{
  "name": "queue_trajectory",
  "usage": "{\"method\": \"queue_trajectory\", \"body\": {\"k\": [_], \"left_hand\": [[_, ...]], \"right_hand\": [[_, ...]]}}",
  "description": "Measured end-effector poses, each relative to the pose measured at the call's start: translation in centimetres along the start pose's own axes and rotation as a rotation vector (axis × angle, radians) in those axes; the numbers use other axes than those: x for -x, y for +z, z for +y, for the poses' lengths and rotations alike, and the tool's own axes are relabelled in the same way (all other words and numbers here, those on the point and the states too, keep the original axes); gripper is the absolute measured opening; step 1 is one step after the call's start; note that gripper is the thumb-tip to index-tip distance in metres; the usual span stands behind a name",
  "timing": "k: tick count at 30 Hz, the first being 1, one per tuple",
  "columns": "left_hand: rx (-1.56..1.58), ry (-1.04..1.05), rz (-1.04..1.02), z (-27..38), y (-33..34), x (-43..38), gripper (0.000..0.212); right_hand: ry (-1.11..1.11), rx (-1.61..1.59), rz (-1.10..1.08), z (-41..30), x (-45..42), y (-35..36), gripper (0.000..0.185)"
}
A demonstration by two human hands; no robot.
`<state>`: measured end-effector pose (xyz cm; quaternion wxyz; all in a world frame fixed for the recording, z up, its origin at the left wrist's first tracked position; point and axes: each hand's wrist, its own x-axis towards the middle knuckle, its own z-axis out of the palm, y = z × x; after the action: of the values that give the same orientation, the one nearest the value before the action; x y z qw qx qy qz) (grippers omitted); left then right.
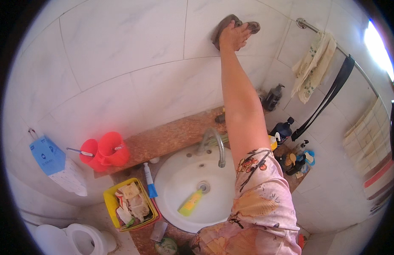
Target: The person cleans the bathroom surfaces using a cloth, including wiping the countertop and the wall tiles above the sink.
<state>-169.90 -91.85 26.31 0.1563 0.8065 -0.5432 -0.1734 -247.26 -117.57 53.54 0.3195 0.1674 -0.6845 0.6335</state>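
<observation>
My right hand [236, 36] is raised high against the white tiled wall [146, 35], above the sink. Under its palm and fingers is a crumpled grey-brown cloth [225, 28], pressed to the tile and sticking out on both sides of the hand. My left hand is out of view. Below the outstretched arm lies a white washbasin [171, 178] with a curved metal faucet [220, 146]. A yellow-green bottle [190, 202] rests on its side in the basin, its narrow end at the drain.
A brown stone ledge [165, 132] runs behind the basin, with red cups [112, 148] at its left end. Left of the basin stand a toothpaste tube [149, 180] and a yellow bin [109, 200] of waste. Dark pump bottles [273, 98] and a towel rail [340, 47] are at right.
</observation>
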Motion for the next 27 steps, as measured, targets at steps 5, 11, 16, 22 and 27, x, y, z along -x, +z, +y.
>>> {"method": "queue_trajectory", "body": {"k": [5,11,16,22,27], "left_hand": [[-0.012,0.142,0.088,1.2,0.4,-0.7,0.046],[0.040,0.468,0.302,2.4,3.4,-0.8,0.022],[0.197,0.440,0.347,5.1,5.5,1.8,0.014],[0.212,0.776,0.143,-2.2,11.8,-2.5,0.010],[0.236,0.713,0.274,10.0,14.1,6.5,0.007]], "right_hand": [[-0.369,0.059,-0.027,-1.1,3.8,0.9,0.071],[0.097,-0.022,-0.006,-0.2,-1.8,-0.1,0.063],[-0.368,-0.069,0.074,-6.3,-2.4,1.2,0.065],[-1.157,-0.399,-0.096,-21.8,9.3,3.2,0.049],[-1.506,-0.330,0.025,-24.1,7.2,4.6,0.038]]}}
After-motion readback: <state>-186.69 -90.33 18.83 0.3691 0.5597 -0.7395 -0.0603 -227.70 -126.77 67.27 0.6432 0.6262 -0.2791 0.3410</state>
